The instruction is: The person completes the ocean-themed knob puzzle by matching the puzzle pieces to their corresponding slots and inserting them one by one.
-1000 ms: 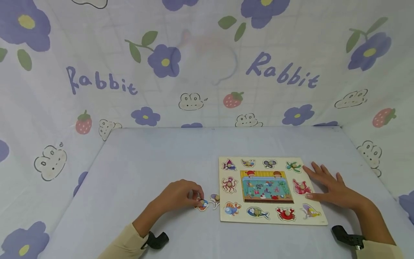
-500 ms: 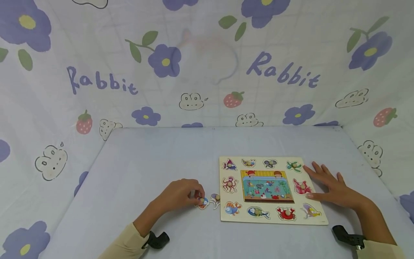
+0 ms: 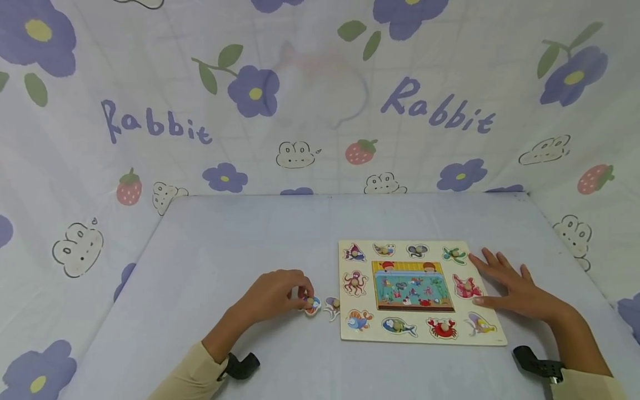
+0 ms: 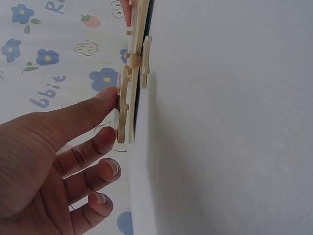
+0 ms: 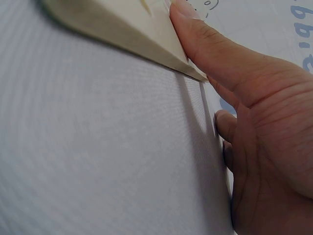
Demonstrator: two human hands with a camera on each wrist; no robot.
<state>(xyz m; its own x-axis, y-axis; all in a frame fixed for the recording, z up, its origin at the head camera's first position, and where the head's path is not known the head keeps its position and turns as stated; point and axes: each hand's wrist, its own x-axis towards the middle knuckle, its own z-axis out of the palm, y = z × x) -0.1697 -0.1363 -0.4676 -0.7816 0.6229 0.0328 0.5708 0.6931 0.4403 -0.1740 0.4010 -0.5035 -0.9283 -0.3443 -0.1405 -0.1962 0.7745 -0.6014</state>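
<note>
My left hand (image 3: 279,295) pinches a blue and orange fish puzzle piece (image 3: 314,307) between thumb and forefinger. In the left wrist view this wooden piece (image 4: 122,110) stands a little off the table, the other fingers loosely bent below. Just right of it lies a second knobbed puzzle piece (image 3: 332,306), beside the left edge of the wooden puzzle board (image 3: 422,335). Spread fingers of my right hand (image 3: 522,291) rest at the board's right edge. The right wrist view has its thumb (image 5: 210,41) on the board's top.
Several sea animal pieces sit in the board, among them a red crab (image 3: 442,329) and an octopus (image 3: 355,283). An orange and blue fish picture (image 3: 359,320) at the lower left shows no knob. A printed cloth (image 3: 320,111) hangs behind the white table (image 3: 240,239).
The left hand has risen slightly with the fish piece, which has turned a little in its fingers. The right hand and the board keep their places.
</note>
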